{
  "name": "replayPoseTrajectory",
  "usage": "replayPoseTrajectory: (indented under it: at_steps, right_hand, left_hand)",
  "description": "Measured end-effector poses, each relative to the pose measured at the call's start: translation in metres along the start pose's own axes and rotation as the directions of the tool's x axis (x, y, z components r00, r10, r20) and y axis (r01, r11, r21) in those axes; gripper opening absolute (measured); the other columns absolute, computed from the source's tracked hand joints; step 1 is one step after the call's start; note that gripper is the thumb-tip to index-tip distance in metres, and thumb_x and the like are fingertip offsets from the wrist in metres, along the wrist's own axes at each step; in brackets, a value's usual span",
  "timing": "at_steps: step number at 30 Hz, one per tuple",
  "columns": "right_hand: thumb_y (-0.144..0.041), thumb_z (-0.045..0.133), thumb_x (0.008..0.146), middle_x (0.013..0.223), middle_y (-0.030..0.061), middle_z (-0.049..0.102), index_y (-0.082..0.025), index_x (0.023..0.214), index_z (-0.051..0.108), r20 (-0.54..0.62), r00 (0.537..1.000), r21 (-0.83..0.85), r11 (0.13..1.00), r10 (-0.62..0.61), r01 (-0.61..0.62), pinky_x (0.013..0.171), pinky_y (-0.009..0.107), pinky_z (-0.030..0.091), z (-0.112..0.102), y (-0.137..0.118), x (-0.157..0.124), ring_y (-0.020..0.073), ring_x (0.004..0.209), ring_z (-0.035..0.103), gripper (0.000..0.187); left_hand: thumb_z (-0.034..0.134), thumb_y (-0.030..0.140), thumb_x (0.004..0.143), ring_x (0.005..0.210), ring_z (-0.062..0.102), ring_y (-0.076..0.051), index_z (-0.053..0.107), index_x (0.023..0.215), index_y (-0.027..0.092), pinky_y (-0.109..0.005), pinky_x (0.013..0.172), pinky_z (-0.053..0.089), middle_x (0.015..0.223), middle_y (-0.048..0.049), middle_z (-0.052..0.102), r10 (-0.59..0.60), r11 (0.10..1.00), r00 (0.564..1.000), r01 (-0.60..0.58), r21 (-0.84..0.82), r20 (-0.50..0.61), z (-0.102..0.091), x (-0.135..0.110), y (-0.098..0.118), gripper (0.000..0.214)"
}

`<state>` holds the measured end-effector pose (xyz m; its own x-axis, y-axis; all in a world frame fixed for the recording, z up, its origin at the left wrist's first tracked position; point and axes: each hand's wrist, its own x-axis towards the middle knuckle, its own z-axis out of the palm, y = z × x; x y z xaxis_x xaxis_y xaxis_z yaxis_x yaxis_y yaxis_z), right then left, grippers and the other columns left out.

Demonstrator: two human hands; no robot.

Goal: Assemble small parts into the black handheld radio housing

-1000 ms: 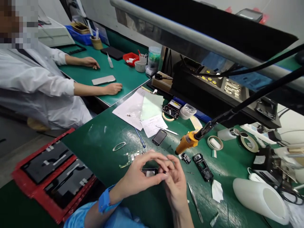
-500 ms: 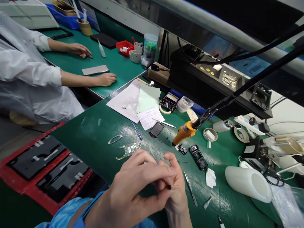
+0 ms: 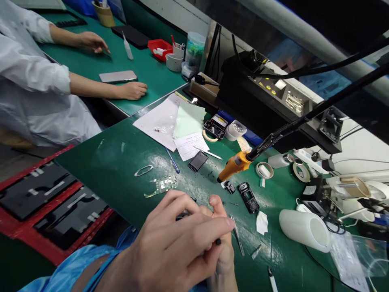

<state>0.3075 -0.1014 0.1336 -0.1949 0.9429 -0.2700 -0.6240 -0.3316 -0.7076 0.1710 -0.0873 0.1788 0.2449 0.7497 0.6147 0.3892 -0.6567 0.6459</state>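
Note:
My left hand (image 3: 179, 239) reaches in from the lower left, its back toward me. Thumb and index finger are pinched round a small black piece (image 3: 218, 241), of which only the end shows. Behind and right of it, my right hand (image 3: 223, 251) is curled close against the left fingers, mostly covered. A dark object (image 3: 182, 215) peeks out past the left knuckles; its kind is hidden. Just beyond the hands lies a green circuit board (image 3: 165, 183). Tweezers (image 3: 238, 235) rest on the table right of my right hand.
An orange electric screwdriver (image 3: 235, 165) hangs over the green table. Near it lie a black phone housing (image 3: 248, 197), a small phone (image 3: 197, 161) and papers (image 3: 190, 146). A white cylinder (image 3: 304, 230) stands right. A co-worker's hand (image 3: 133, 90) rests on the neighbouring table.
The view has shifted, so the table things sit slightly further left and higher. My two hands stay together, and the left covers more of the right. The black piece remains at the left fingertips.

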Motion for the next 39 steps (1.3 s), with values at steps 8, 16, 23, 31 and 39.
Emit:
replayPoseTrajectory:
  at_steps: [8, 16, 23, 31, 39]
  right_hand:
    - [-0.072, 0.106, 0.062, 0.064, -0.0075, 0.055, -0.034, 0.110, 0.073, -0.046, 0.999, -0.104, 0.994, 0.020, -0.025, 0.067, 0.032, 0.053, -0.015, 0.005, -0.002, 0.0172, 0.057, 0.047, 0.069]
    - [-0.070, 0.109, 0.059, 0.070, -0.0057, 0.057, -0.031, 0.111, 0.078, -0.112, 0.994, -0.095, 0.995, -0.010, 0.000, 0.067, 0.027, 0.054, -0.019, 0.007, -0.001, 0.0148, 0.063, 0.051, 0.073]
    - [-0.050, 0.109, 0.075, 0.079, -0.0052, 0.065, -0.030, 0.115, 0.080, -0.083, 0.990, -0.072, 0.992, -0.111, 0.106, 0.071, 0.020, 0.054, -0.033, 0.010, 0.001, 0.0090, 0.068, 0.057, 0.053]
    - [-0.045, 0.094, 0.095, 0.085, -0.0011, 0.078, -0.029, 0.121, 0.077, -0.100, 0.957, -0.407, 0.889, -0.273, 0.211, 0.074, 0.020, 0.058, -0.058, 0.024, -0.011, 0.0111, 0.071, 0.068, 0.035]
    - [-0.069, 0.084, 0.095, 0.084, 0.0042, 0.076, -0.022, 0.094, 0.081, -0.059, 0.997, -0.546, 0.838, -0.054, 0.012, 0.076, 0.025, 0.058, -0.073, 0.049, -0.024, 0.0179, 0.079, 0.070, 0.047]
  left_hand:
    - [0.064, 0.006, 0.107, 0.081, 0.065, -0.016, 0.069, 0.134, 0.023, -0.032, 0.084, 0.051, 0.086, 0.0043, 0.075, -0.005, 1.000, 1.000, 0.005, -0.007, 0.006, 0.008, -0.011, -0.006, 0.032]
    - [0.060, 0.005, 0.109, 0.088, 0.068, -0.016, 0.066, 0.136, 0.021, -0.033, 0.091, 0.050, 0.095, 0.0030, 0.077, 0.021, 1.000, 0.998, -0.020, -0.013, 0.056, 0.007, -0.012, -0.011, 0.032]
    - [0.054, 0.009, 0.115, 0.089, 0.068, -0.015, 0.064, 0.134, 0.020, -0.031, 0.086, 0.053, 0.097, 0.0007, 0.077, 0.018, 0.998, 0.997, -0.014, -0.063, 0.074, 0.012, -0.023, -0.027, 0.024]
    - [0.058, 0.011, 0.116, 0.088, 0.070, -0.017, 0.067, 0.137, 0.021, -0.033, 0.087, 0.055, 0.094, -0.0009, 0.078, 0.014, 0.999, 0.992, -0.008, -0.048, 0.123, 0.021, -0.063, -0.053, 0.025]
    - [0.068, 0.016, 0.113, 0.077, 0.071, -0.014, 0.070, 0.125, 0.021, -0.027, 0.077, 0.058, 0.089, 0.0006, 0.083, 0.002, 0.989, 1.000, -0.001, -0.145, 0.006, 0.025, -0.097, -0.073, 0.013]
